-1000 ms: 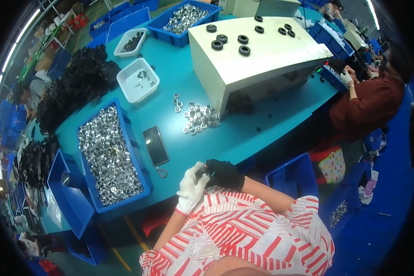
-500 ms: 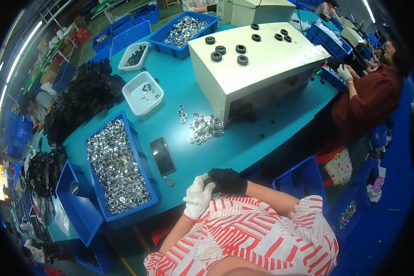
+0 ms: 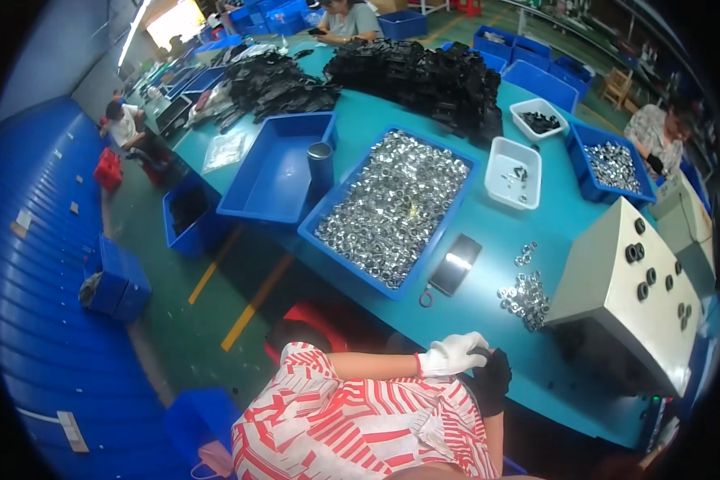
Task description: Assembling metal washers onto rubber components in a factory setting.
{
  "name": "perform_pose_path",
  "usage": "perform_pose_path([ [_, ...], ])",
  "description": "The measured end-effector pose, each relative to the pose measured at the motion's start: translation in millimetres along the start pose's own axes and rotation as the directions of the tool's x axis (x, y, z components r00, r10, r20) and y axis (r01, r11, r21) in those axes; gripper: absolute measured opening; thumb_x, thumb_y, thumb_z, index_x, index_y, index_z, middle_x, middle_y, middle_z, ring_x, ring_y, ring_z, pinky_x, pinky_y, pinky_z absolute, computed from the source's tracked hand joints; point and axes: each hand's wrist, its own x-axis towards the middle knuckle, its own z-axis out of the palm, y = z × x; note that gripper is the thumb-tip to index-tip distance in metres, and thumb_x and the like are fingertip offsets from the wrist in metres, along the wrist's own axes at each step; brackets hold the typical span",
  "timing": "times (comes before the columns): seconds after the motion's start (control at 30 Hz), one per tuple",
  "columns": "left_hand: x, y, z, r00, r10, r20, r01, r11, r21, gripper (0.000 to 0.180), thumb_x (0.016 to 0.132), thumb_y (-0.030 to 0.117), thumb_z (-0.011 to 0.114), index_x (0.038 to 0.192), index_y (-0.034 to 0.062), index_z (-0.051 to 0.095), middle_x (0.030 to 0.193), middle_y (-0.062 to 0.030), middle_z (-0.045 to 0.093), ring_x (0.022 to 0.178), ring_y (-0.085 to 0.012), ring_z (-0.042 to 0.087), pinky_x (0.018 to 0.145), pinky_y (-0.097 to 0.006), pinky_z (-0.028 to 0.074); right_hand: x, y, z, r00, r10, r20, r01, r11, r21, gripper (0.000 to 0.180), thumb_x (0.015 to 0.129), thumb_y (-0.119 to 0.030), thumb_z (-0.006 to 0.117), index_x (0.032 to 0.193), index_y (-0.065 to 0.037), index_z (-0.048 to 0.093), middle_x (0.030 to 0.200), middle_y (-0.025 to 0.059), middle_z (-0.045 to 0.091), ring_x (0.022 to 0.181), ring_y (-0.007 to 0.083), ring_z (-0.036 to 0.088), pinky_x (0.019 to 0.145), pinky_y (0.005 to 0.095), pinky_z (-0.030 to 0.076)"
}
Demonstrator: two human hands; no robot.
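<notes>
My left hand, in a white glove, and my right hand, in a black glove, are closed together just off the table's front edge. Pinched between them is a small black ring-shaped part, mostly covered by my fingers. Beyond my hands lies a loose group of shiny metal rings on the teal table. A phone with a ring strap rests to the left of them. Further left stands a blue bin full of similar metal rings.
A cream metal box at right carries several small black wheels. White trays, another blue bin of metal parts and black piles lie farther back. An open blue bin holding a cylinder stands left. People sit around the table.
The view has swung to the left, so the table and bins appear farther right. My hands stay together around the small black part.
</notes>
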Motion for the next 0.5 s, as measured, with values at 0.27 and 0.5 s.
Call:
perform_pose_path([
  [0.27,4,-4,-2,0.979,-0.204,0.029,0.192,0.851,-0.489,0.026,0.086,0.018,0.062,0.106,0.0011,0.059,0.097,-0.0078,0.062,0.087,-0.0144,0.062,0.072,-0.027,0.051,17,0,-6,0.977,-0.164,-0.136,0.175,0.982,0.071,0.031,0.073,-0.009,0.070,0.100,-0.006,0.055,0.096,0.0099,0.057,0.082,0.0269,0.059,0.066,0.0350,0.048],
  [0.5,6,-2,-14,1.000,-0.006,-0.029,0.004,0.997,-0.075,0.028,0.083,0.016,0.055,0.106,0.0015,0.062,0.095,-0.0104,0.067,0.088,-0.0182,0.065,0.080,-0.030,0.049,15,-20,-13,0.946,-0.310,-0.096,0.302,0.949,-0.085,0.019,0.084,-0.007,0.058,0.103,-0.002,0.057,0.094,0.0170,0.059,0.087,0.0338,0.060,0.073,0.0384,0.049],
])
